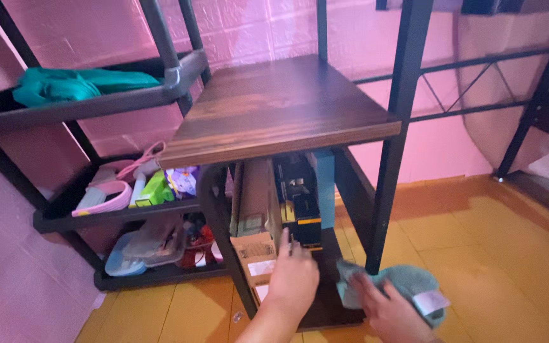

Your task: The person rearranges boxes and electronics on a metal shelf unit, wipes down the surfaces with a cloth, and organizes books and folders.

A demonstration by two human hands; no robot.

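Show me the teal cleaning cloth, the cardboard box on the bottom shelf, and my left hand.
teal cleaning cloth [414,282], head view, on its bunched top fold.
cardboard box [252,251], head view, on its front face.
left hand [293,276], head view, on the back of the hand.

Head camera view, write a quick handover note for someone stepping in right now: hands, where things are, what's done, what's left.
Left hand: open, fingers on the boxes stood upright on the bottom shelf under the wooden top.
Right hand: gripping a teal cloth, pressed at the shelf's front right corner beside the black leg.
Done: cannot tell how much of the shelf has been wiped; the top looks bare.
Left: probably the shelf area behind and under the boxes.
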